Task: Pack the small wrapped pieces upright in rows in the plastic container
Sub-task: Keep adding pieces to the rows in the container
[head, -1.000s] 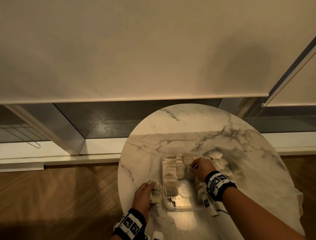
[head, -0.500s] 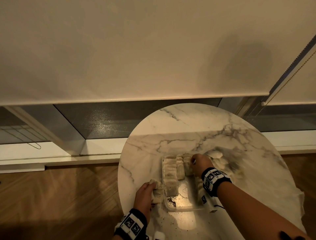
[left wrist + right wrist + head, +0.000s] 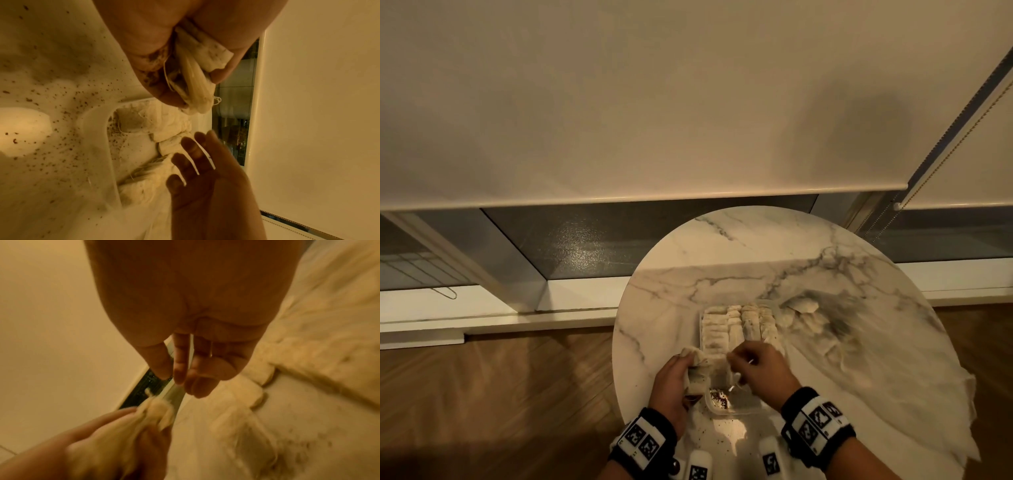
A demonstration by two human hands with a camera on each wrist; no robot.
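Note:
A clear plastic container (image 3: 736,409) sits on the round marble table (image 3: 756,246). Small pale wrapped pieces (image 3: 736,325) stand in rows at its far end, and its near end holds dark crumbs. My left hand (image 3: 676,375) grips a bunch of wrapped pieces (image 3: 697,371) at the container's left rim; in the left wrist view this bunch (image 3: 197,78) sits between thumb and fingers. My right hand (image 3: 751,365) hovers over the container's middle, its relaxed fingers (image 3: 180,368) empty and pointing toward the bunch (image 3: 156,412).
A loose heap of more wrapped pieces (image 3: 811,322) lies on the table right of the container. Dark crumbs (image 3: 709,435) speckle the table near me. The table's left edge drops to a wood floor (image 3: 500,394). A window blind (image 3: 654,102) hangs behind.
My right hand has drawn back from the far rows of the container to its middle, close to the left hand. The left hand still holds its bunch at the left rim.

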